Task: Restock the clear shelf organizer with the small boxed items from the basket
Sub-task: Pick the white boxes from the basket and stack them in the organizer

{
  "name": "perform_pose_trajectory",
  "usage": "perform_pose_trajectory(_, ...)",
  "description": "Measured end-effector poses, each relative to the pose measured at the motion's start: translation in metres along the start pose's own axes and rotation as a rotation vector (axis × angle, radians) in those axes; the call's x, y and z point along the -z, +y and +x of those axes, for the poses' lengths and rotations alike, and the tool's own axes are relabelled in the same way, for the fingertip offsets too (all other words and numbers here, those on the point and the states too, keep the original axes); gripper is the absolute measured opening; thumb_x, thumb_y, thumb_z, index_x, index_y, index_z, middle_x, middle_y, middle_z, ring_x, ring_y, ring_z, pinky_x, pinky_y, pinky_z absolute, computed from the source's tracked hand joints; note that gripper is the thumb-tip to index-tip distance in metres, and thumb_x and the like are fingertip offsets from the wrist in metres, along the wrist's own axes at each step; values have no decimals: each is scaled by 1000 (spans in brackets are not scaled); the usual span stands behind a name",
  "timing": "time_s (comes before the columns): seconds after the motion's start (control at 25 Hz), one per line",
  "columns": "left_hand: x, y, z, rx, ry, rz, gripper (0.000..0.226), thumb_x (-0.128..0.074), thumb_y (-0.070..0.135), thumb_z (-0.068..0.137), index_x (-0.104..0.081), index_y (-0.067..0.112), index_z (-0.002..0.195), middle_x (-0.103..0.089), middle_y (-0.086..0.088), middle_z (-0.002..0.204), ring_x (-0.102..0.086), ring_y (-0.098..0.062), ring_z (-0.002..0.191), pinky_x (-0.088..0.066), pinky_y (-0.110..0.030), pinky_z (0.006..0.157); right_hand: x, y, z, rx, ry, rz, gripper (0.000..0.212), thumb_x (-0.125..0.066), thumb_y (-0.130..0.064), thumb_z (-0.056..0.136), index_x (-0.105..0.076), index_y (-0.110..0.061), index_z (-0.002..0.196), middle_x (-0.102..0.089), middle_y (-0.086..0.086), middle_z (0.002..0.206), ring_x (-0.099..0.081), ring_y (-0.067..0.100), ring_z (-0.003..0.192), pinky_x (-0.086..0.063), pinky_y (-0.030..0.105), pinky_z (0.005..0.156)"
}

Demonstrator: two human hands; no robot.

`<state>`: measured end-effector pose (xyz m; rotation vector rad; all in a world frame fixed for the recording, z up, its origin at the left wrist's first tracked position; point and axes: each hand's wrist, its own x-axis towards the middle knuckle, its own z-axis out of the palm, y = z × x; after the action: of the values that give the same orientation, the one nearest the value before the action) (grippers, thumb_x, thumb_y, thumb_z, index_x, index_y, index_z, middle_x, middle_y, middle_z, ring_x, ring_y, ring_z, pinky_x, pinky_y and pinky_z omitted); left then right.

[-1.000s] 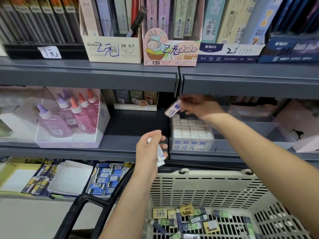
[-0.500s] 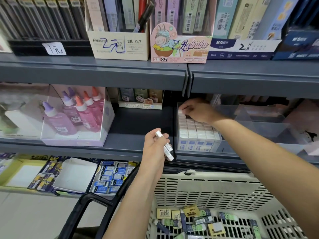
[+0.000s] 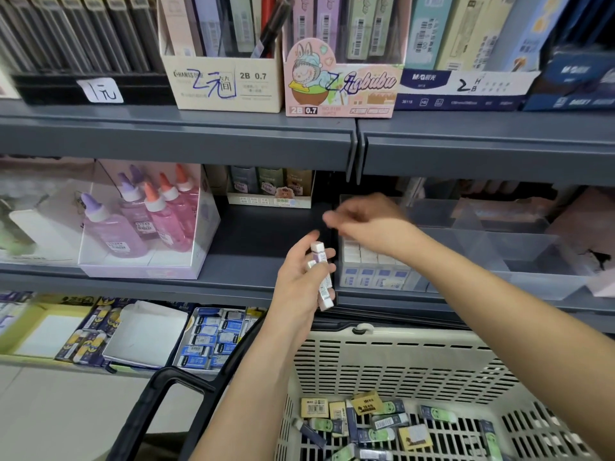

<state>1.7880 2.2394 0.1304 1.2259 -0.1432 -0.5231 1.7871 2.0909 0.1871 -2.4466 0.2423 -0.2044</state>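
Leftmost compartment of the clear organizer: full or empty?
Mostly full: packed rows of small boxes fill that clear organizer compartment to its front wall; the right hand hides the back rows.

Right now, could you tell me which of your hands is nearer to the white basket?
Left. The left hand, gripping small boxes, is just above the far rim of the white basket; the right hand is higher, over the clear organizer on the shelf.
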Motion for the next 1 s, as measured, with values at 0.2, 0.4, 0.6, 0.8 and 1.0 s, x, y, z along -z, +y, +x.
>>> perform_pose_trajectory(0.2,0,-1,-1,4,32,50,37,-63,7,86,-57,25,118,-67,1,90,-51,-8,57,-40,-20,46,1,-4,-19,-5,-150,136,7,-69,-30,78,-64,-29,74,-63,-12,60,-56,-3,52,-44,16,52)
perform_pose_trajectory(0.4,-1,3,-4,25,84,80,18,-56,10,88,-69,19,96,-68,-3,94,-60,-9,76,-37,-18,44,11,8,-17,-140,-103,414,5,-69,-20,80,-64,-20,81,-71,-4,71,-62,1,54,-45,12,47)
perform_pose_trajectory(0.6,-2,8,0,121,157,-134,24,-40,1,87,-63,8,87,-66,-8,88,-57,-14,75,-39,-23,53,23,19,-7,-159,33,526,9,-66,-15,84,-63,-22,79,-71,-4,72,-62,1,54,-45,12,46)
perform_pose_trajectory(0.8,-1,4,1,29,203,-4,29,-38,-7,87,-57,15,86,-59,-2,88,-55,-12,80,-45,-26,73,34,44,29,-98,263,-50,26,-55,-35,90,-66,-12,88,-70,9,95,-63,21,90,-46,32,85)
perform_pose_trajectory(1.0,6,-1,-1,-106,141,44,20,-51,8,94,-57,25,103,-67,11,94,-65,-6,84,-58,-35,72,13,52,50,-27,170,28,12,-59,-21,88,-56,-26,78,-62,-7,75,-65,22,84,-48,32,84)
